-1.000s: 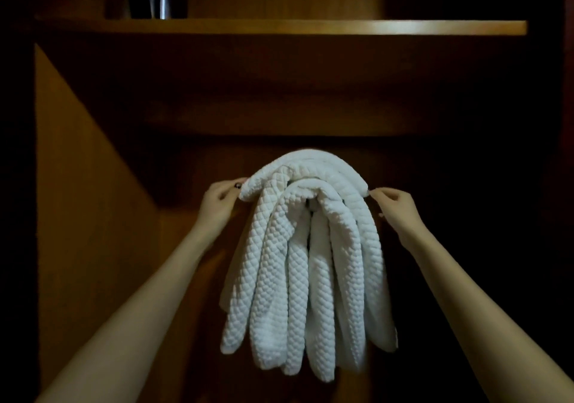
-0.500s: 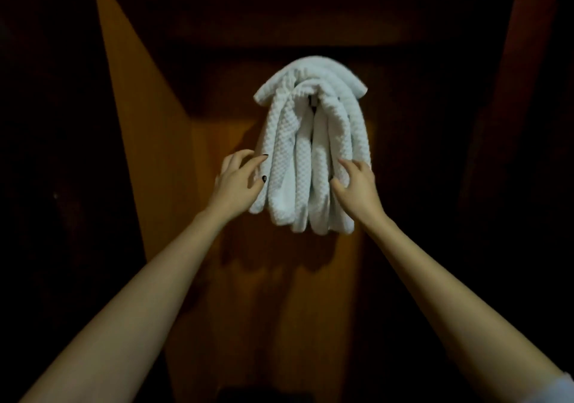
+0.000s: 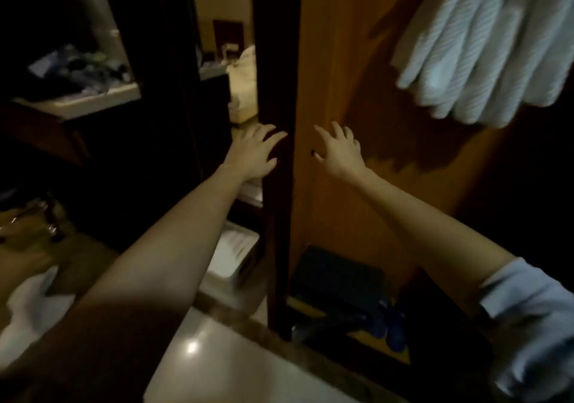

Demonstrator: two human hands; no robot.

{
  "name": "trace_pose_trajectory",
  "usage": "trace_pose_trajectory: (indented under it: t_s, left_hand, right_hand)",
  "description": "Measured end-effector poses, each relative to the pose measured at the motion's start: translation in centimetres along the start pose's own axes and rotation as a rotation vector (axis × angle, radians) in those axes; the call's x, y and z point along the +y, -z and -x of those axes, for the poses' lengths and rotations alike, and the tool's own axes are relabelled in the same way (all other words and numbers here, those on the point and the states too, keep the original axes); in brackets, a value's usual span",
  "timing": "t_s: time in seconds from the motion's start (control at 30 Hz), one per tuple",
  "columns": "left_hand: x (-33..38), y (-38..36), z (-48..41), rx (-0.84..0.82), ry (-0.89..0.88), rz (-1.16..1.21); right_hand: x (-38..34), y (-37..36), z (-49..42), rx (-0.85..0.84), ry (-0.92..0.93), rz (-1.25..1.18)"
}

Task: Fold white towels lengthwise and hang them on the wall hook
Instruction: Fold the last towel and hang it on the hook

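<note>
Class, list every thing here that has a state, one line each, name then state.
White textured towels: hanging in folded loops, blurred, neither hand touching them.
Left hand: fingers spread, holding nothing.
Right hand: fingers spread, holding nothing.
Light blue sleeve: bunched up on the right arm.

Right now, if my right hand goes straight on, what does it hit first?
Likely the wooden panel: the right hand points at it, left of the towels. Depth is unclear.
</note>
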State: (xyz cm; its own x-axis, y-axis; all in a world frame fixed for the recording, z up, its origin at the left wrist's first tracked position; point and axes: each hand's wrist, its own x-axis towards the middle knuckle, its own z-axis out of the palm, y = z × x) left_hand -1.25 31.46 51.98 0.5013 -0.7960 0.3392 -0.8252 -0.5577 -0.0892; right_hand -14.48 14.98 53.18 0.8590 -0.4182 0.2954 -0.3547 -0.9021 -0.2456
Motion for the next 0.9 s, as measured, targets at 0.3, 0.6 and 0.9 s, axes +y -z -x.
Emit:
trace_pose_trajectory:
  t_s: [0.3, 0.6, 0.9]
  left_hand:
    - [-14.7, -9.1, 23.2, -0.331, 0.332, 0.068]
    - [-26.8, -12.6, 41.1, -0.403, 0.627, 0.134]
    - [-39.2, -17.4, 48.8, -0.456, 0.979, 0.179]
  right_hand:
    - [-21.1, -19.1, 6.9, -0.419, 0.070, -0.036]
    - [-38.4, -31.5, 11.7, -0.702, 0.274, 0.005]
    - [-53.0, -41.3, 7.1, -0.824, 0.535, 0.097]
